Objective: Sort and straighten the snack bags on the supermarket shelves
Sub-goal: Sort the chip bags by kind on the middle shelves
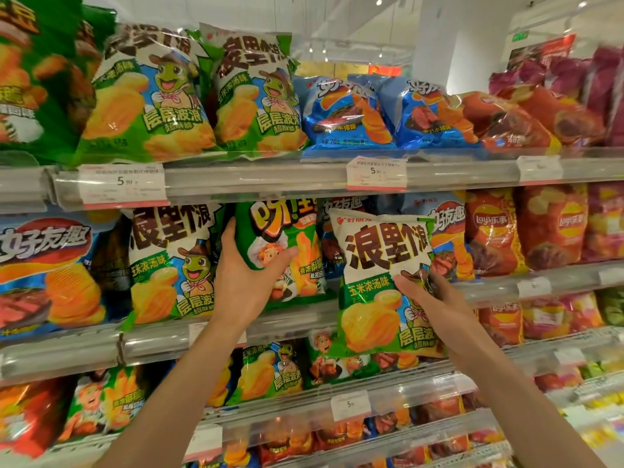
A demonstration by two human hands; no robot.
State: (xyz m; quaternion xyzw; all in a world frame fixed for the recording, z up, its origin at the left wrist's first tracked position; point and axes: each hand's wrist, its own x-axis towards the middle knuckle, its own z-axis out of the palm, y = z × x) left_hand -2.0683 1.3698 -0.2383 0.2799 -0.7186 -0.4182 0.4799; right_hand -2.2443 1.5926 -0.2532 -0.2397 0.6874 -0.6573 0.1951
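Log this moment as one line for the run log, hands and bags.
left hand: grips green fries bag on middle shelf | right hand: holds frog chip bag off shelf | sorting underway

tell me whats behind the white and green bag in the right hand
Behind the white and green bag, held by the right hand, blue bags on the middle shelf show at its edges. Whatever sits directly behind it is covered.
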